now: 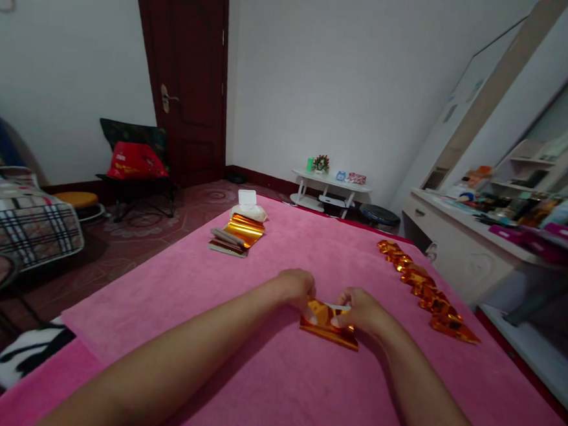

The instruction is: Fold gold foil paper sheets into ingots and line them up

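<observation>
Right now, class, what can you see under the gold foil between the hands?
The pink cover shows along the near edge of the gold foil; what lies directly beneath is hidden.

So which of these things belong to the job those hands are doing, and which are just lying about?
Probably part of the job:
gold foil, held in the left hand and right hand
foil stack
row of gold pieces

Probably just lying about:
red bag
flowers
yellow stool
white packet, though I can't be sure
</observation>
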The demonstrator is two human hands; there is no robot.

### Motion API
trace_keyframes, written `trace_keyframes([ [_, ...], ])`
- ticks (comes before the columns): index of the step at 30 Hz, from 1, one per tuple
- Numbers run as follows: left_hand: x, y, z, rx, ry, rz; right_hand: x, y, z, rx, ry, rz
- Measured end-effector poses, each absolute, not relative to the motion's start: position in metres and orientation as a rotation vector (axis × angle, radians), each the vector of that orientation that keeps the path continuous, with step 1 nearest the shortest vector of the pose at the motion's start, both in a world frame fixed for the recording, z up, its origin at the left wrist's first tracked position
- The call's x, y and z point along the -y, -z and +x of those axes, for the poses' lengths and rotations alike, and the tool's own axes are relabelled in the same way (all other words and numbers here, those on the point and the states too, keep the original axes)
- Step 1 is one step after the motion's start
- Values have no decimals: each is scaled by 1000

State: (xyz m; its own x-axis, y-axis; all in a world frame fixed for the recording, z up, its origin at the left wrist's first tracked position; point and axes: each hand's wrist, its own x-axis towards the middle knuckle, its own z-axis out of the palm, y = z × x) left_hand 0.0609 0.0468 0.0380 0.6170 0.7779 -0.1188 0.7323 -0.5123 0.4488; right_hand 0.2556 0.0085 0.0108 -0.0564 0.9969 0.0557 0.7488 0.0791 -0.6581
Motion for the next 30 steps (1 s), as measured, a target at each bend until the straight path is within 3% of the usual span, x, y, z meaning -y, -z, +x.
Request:
trace_keyframes([
  [7,-55,-8,43,-1019,-596,1773,-11,-3,252,1392,-1208,-1356],
  [19,-51,10,53,-793,-1062,1339,-8,9,252,1211,-1223,-1185],
  [30,-49,6,56,-788,-1157,1261,-9,13,255,1246,-1095,-1132],
])
